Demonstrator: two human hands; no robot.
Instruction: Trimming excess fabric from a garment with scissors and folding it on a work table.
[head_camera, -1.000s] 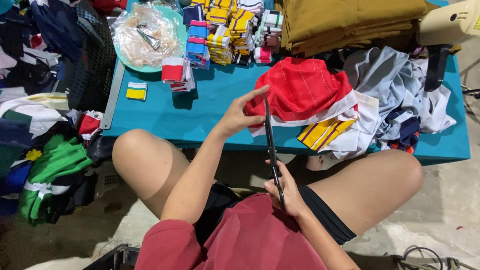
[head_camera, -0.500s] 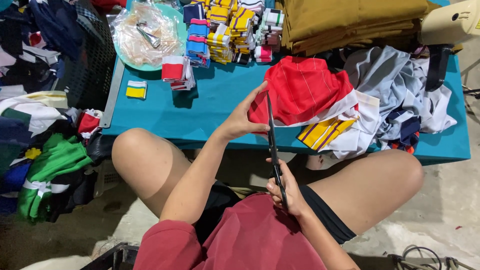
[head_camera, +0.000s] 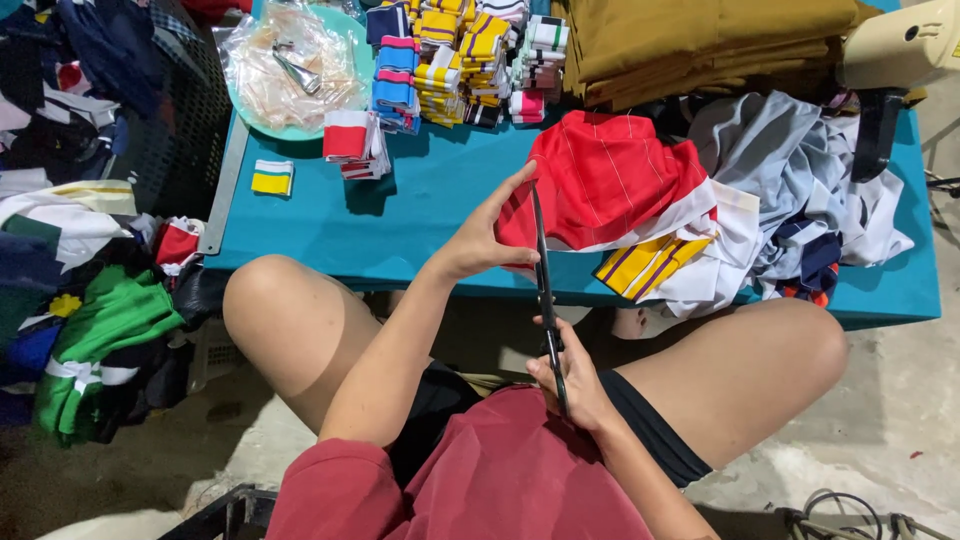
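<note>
My right hand (head_camera: 572, 388) grips the lower end of long, thin black scissors (head_camera: 545, 295) just above my lap. The blades point up and away toward the table edge. My left hand (head_camera: 488, 238) holds the upper part of the blades, with its thumb below and its fingers stretched up along them. Just behind the blades, a red cloth with thin white stripes (head_camera: 610, 180) lies on the teal table (head_camera: 420, 220). A yellow striped piece (head_camera: 650, 262) pokes out under the red cloth at the front edge.
Stacks of striped knit cuffs (head_camera: 450, 50) and a plate with a plastic bag (head_camera: 295, 70) sit at the back. Folded mustard fabric (head_camera: 700, 45) and grey and white garments (head_camera: 800, 190) lie to the right. Heaps of clothes (head_camera: 90, 330) cover the floor at left. My bare knees flank the scissors.
My left hand's fingers have crept slightly higher along the blades, and the scissor tip has risen a little. My right hand has stayed in place.
</note>
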